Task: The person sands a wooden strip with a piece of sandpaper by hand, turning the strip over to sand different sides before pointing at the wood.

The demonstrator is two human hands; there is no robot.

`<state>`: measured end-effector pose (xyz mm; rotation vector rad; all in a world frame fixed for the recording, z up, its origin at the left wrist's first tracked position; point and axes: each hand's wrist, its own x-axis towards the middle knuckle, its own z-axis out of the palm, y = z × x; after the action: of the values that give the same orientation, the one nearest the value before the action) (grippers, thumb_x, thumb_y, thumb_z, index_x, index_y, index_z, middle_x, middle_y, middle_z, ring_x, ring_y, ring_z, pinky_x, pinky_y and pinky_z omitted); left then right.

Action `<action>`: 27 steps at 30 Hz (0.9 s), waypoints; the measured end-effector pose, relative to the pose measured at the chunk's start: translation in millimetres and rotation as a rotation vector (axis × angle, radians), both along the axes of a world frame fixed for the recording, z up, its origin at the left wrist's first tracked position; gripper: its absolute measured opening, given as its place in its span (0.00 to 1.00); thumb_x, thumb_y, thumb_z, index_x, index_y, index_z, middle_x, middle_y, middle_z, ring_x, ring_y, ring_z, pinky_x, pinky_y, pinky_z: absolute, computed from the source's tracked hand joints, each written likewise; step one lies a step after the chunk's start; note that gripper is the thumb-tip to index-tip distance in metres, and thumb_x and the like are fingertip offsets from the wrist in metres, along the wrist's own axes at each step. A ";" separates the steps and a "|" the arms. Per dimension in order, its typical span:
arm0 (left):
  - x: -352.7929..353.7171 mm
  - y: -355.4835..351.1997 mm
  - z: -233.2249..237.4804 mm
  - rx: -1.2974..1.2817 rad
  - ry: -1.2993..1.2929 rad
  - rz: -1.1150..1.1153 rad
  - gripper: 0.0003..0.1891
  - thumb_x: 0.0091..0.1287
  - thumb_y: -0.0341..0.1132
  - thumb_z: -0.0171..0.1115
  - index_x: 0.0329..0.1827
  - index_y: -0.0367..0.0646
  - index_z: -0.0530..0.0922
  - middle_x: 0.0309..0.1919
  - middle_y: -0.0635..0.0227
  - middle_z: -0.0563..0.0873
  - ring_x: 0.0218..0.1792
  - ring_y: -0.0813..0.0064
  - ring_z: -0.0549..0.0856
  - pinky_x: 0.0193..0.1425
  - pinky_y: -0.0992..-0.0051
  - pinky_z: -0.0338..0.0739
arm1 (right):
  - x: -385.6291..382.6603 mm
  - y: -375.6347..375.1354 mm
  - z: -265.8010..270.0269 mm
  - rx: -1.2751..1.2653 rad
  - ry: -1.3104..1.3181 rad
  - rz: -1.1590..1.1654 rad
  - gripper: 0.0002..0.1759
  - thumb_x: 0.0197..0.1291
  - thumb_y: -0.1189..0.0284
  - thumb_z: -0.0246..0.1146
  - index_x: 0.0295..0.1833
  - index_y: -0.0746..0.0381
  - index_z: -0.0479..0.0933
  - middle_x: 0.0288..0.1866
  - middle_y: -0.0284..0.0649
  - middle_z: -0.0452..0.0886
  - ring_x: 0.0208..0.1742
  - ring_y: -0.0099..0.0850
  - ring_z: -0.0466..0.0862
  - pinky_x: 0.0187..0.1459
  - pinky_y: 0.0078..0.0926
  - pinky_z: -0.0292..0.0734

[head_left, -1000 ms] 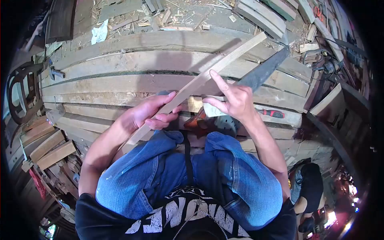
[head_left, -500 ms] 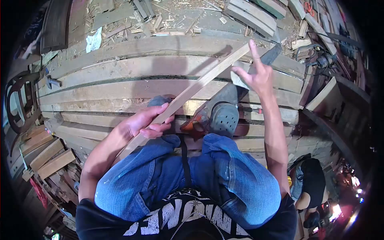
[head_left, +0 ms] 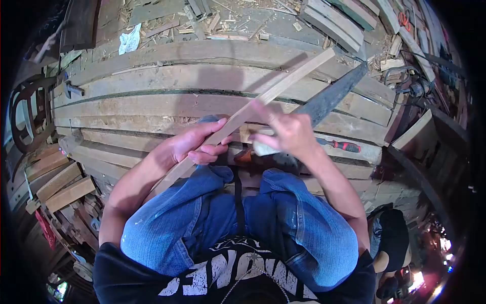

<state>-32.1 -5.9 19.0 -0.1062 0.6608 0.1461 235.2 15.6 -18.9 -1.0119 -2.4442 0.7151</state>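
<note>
L hand [head_left: 185, 144]: clamped on wooden strip [head_left: 283, 87], approx. its nearer half; thumb on one side, fingers on other.
Strip position: slantwise above the plank floor [head_left: 136, 105], far end toward the far R corner, near end beside the L knee [head_left: 167, 218].
R hand [head_left: 296, 134]: index finger stretched toward strip, blurred; if it touches, cannot tell. Thumb and other fingers are together on a small pale piece [head_left: 264, 147], partly hidden.
Saw [head_left: 336, 93]: under/beyond R hand, blade pointing to far R corner of planks; handle mostly covered.
Screwdriver [head_left: 346, 146]: red/blk handle, near R edge of planks.
Hammer-like tool [head_left: 75, 90]: at L edge, near far L corner.
White cloth or paper [head_left: 129, 39]: beyond far edge, w/ wood chips [head_left: 243, 25] about.
</note>
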 end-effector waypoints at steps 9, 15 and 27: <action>-1.9 0.8 -8.2 -0.084 -0.063 0.084 0.24 0.77 0.58 0.42 0.38 0.45 0.70 0.12 0.78 0.63 0.05 0.88 0.61 0.04 0.86 0.52 | 14.5 15.5 -0.3 -0.033 -0.071 -0.126 0.60 0.41 0.40 0.74 0.76 0.61 0.61 0.09 0.34 0.69 0.11 0.31 0.74 0.18 0.34 0.71; -0.4 -1.1 -9.5 -0.104 -0.083 0.080 0.24 0.77 0.58 0.42 0.38 0.45 0.70 0.13 0.78 0.64 0.06 0.89 0.61 0.05 0.86 0.52 | -27.3 -21.6 20.9 -0.186 0.035 0.148 0.53 0.42 0.43 0.73 0.73 0.55 0.67 0.18 0.36 0.78 0.16 0.34 0.80 0.20 0.31 0.77; -1.0 4.2 -7.3 -0.094 -0.103 0.108 0.23 0.77 0.57 0.42 0.38 0.45 0.69 0.13 0.77 0.64 0.06 0.89 0.61 0.05 0.87 0.52 | 26.3 33.1 2.1 -0.017 -0.114 -0.226 0.55 0.47 0.39 0.69 0.78 0.50 0.58 0.18 0.34 0.80 0.14 0.29 0.79 0.18 0.31 0.75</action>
<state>-33.1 -1.7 11.8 -0.2388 0.5598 0.2120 261.5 48.7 -16.8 -1.3435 -2.3681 0.6185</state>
